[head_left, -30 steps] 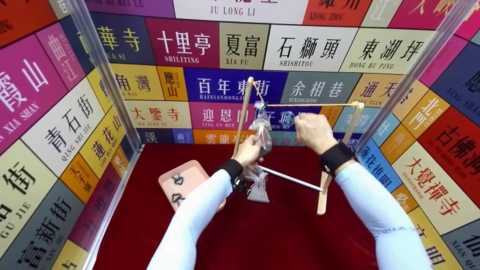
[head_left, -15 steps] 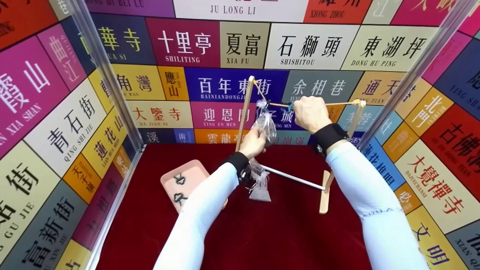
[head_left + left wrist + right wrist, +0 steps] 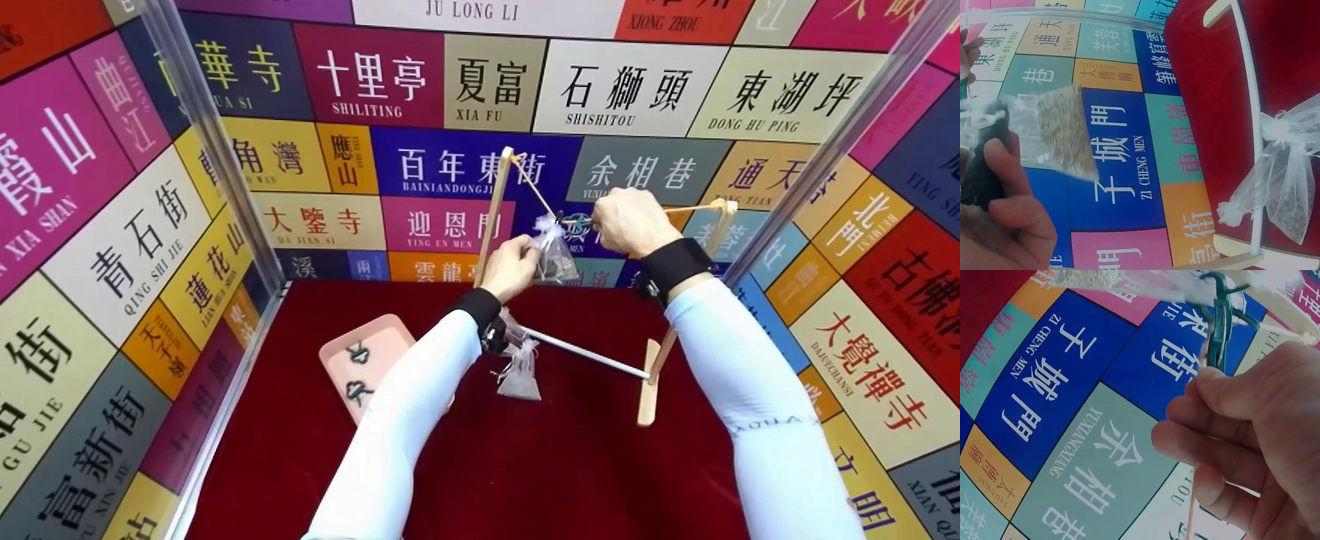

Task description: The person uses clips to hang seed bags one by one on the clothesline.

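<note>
In the head view a small mesh sachet [image 3: 555, 261] hangs on the orange cord [image 3: 532, 187], a dark clip at its neck. My left hand [image 3: 514, 264] is raised just left of it. The left wrist view shows its thumb and fingers pinching a dark, long thing [image 3: 985, 163], whose kind I cannot tell, near the sachet's gathered mesh. My right hand [image 3: 634, 219] is up at the cord and pinches a green clip [image 3: 1220, 332] between thumb and forefinger. In the right wrist view the clip reaches toward the sachet's neck.
Two wooden posts, left [image 3: 495, 202] and right [image 3: 721, 232], carry the cord, with a white rod [image 3: 585, 352] low between them. More mesh sachets [image 3: 519, 379] lie near the rod. A pink tray [image 3: 384, 324] with dark clips stands left on the red cloth [image 3: 540, 472].
My left hand has risen from lower on the sachet, which has shifted right. My right hand has brought the clip up to the cord, and the cord now bends down toward the sachet.
</note>
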The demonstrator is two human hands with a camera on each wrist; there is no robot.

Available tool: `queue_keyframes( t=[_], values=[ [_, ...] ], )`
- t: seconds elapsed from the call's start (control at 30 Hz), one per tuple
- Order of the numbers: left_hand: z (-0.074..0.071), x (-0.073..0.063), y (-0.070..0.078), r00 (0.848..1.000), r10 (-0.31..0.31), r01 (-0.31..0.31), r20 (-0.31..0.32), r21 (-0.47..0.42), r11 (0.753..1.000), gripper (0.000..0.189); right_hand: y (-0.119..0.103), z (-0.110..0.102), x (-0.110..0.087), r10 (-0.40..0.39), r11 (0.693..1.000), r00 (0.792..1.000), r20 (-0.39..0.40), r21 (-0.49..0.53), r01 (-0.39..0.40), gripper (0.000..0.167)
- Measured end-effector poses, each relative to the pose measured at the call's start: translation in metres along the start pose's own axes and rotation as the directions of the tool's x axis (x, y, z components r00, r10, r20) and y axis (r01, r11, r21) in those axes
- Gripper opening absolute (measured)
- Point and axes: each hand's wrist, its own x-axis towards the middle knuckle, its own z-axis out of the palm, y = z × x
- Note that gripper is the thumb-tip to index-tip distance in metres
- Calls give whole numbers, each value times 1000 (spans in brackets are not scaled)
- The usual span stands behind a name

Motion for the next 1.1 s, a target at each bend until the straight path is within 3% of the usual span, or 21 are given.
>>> queue_keyframes(
  t=[0.13, 0.2, 0.3, 0.4, 0.53, 0.6, 0.7, 0.8, 0.87, 0.97, 1.1],
  values=[
    [2, 0, 0, 992, 39, -30, 116, -78, 996, 27, -2, 3, -1, 3, 1000, 998, -62, 8, -2, 12],
    [3, 1, 0, 993, 43, -28, 114, -127, 991, 29, -1, 4, -2, 6, 1000, 998, -59, 20, -5, 13],
    [3, 10, -5, 1000, 13, -10, 21, -174, 985, 30, 0, 1, -1, -1, 999, 1000, -19, 43, 1, 14],
    [-4, 17, -7, 995, -26, 9, -101, -165, 986, 29, 0, -2, -1, -5, 998, 1000, 28, 62, 3, 15],
    [-13, 14, -2, 986, -54, 38, -156, -102, 994, 28, 0, -3, -2, -3, 998, 999, 37, 61, 1, 14],
    [-13, 11, -3, 990, -29, 17, -139, -83, 996, 28, -2, -3, -1, 1, 998, 1000, 22, 59, -3, 13],
    [-6, 4, -5, 999, 22, -27, -48, -116, 993, 25, -2, -2, -1, 11, 999, 1000, -1, 51, -11, 13],
    [4, -3, -8, 996, 69, -60, 55, -144, 988, 24, -2, -1, -1, 27, 999, 999, -21, 35, -26, 14],
    [10, -5, -10, 992, 90, -79, 84, -129, 989, 25, -2, -3, -2, 42, 999, 999, -28, 18, -42, 14],
    [13, -5, -11, 993, 93, -85, 65, -125, 988, 28, 0, -11, -3, 84, 996, 996, -31, 2, -84, 14],
    [1, 3, -11, 999, 30, -37, -34, -200, 979, 26, 2, -28, 0, 149, 989, 989, -19, 9, -149, 17]
  ],
)
